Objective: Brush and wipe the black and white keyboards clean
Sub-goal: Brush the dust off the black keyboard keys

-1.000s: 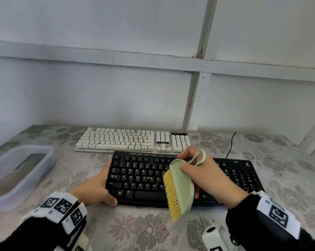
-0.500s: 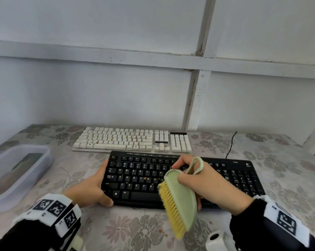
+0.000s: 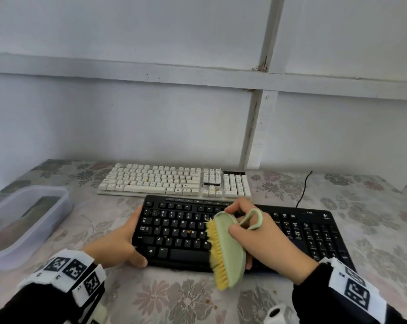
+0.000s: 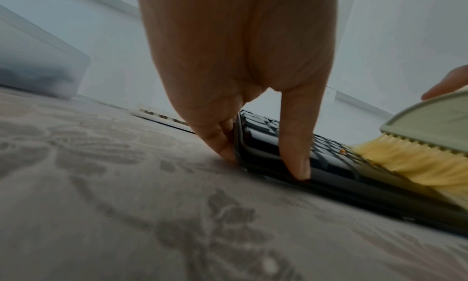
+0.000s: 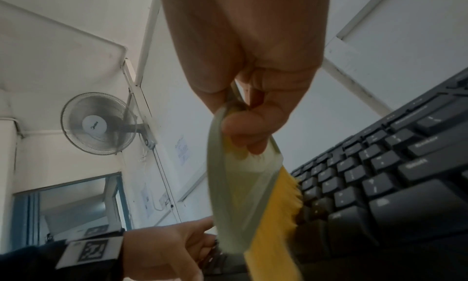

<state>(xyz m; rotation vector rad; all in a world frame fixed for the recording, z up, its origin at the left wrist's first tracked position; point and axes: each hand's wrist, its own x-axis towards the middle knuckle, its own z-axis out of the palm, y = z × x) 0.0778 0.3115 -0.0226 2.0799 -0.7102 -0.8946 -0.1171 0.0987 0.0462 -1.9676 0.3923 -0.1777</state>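
A black keyboard (image 3: 179, 232) lies across the near middle of the table, with small orange crumbs among its letter keys. My left hand (image 3: 118, 247) grips its left end (image 4: 243, 145), thumb on the front edge and fingers along the side. My right hand (image 3: 265, 239) grips a pale green brush (image 3: 228, 251) with yellow bristles (image 5: 283, 205); the bristles touch the keys near the keyboard's middle. Behind it lies a white keyboard (image 3: 174, 181), also with a few crumbs.
A translucent plastic tub (image 3: 22, 220) stands at the table's left edge. A black cable (image 3: 304, 190) runs back from the black keyboard towards the wall. The table has a floral cloth (image 3: 174, 300) with a few crumbs near the front. A wall fan (image 5: 97, 123) shows in the right wrist view.
My right hand has carried the brush leftwards and down, from just above the keys onto the black keyboard's middle. The left hand stays on the keyboard's left end.
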